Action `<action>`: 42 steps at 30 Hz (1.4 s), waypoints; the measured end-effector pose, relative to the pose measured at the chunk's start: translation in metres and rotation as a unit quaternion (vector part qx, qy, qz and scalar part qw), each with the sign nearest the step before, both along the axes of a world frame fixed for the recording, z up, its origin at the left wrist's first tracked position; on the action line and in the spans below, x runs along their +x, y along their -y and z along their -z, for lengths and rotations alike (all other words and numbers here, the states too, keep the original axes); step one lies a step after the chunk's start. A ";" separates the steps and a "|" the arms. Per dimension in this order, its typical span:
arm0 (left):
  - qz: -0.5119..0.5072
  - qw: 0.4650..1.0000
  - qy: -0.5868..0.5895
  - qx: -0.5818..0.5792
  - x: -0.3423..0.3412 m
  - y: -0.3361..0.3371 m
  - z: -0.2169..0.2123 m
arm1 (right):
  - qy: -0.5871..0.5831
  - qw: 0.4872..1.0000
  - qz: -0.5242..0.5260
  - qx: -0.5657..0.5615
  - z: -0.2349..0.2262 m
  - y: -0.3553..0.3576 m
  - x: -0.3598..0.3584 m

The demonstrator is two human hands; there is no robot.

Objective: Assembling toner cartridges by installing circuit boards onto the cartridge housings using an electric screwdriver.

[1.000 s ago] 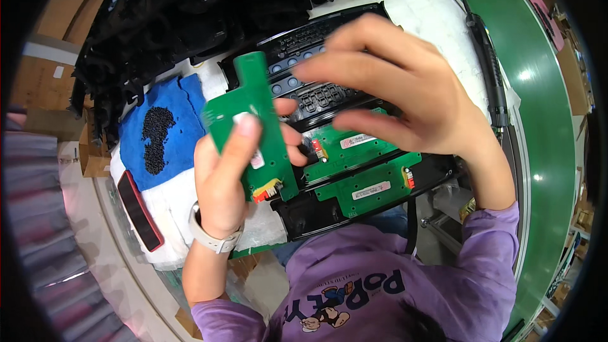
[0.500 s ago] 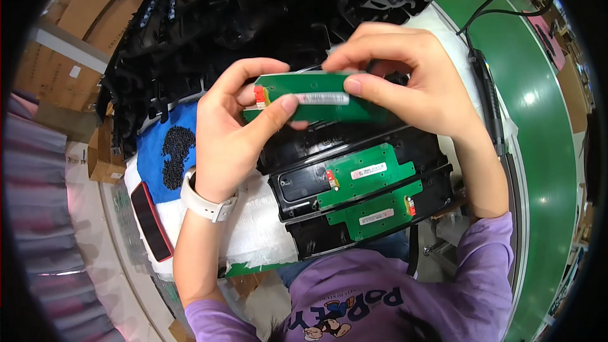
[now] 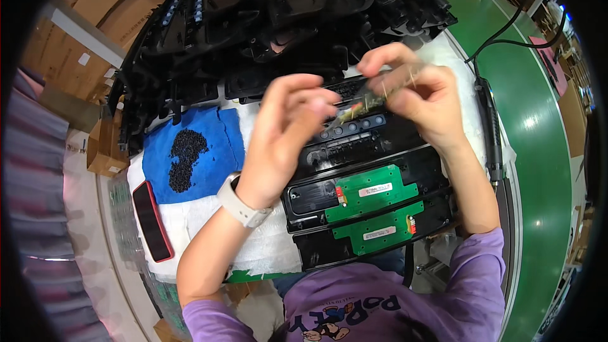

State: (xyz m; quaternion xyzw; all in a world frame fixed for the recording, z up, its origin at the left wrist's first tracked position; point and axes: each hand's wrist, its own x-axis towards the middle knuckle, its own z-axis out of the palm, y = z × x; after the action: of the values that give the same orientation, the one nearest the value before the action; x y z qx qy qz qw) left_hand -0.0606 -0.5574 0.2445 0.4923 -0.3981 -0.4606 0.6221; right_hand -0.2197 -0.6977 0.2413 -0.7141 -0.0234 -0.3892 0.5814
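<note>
Surface (image 3: 196,225): covered in white
Stack (image 3: 266,41): black parts, far side
Panels (image 3: 313,200): black, in rows; the nearest two each bear a green board (image 3: 372,191)
Cloth (image 3: 223,125): blue, left, under black bits (image 3: 185,159)
Left hand (image 3: 285,126): fingers bent beside the held board (image 3: 368,100); cannot tell whether they grip
Right hand (image 3: 430,101): grip pinching the held board, blurred, between both hands, above the panels

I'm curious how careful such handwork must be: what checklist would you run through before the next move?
1. Raised circuit board steady: not ok, it shows blurred.
2. Firm grip by left hand or right hand: cannot tell, blur hides the contact.
3. Two lower green boards label side up: ok.
4. Those boards flush in their black panels: cannot tell.
5. Small black pieces on blue cloth: ok.
6. Phone apart from both hands: ok.
</note>
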 end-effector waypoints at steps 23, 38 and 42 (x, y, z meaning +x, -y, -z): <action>-0.094 0.859 0.500 -0.053 0.032 -0.040 0.046 | -0.206 0.733 0.132 -0.635 0.015 -0.039 -0.003; -0.106 0.798 0.585 -0.097 0.034 -0.039 0.043 | -0.312 0.799 0.069 -0.509 0.009 -0.021 -0.006; -0.002 0.798 0.588 -0.131 0.037 -0.036 0.032 | -0.322 0.803 0.072 -0.497 0.012 -0.017 -0.007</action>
State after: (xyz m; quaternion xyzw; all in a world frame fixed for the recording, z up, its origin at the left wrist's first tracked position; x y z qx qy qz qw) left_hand -0.0239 -0.5213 0.2128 0.5831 -0.7431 -0.0249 0.3274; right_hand -0.2268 -0.6805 0.2295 -0.9890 0.0265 -0.1132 0.0916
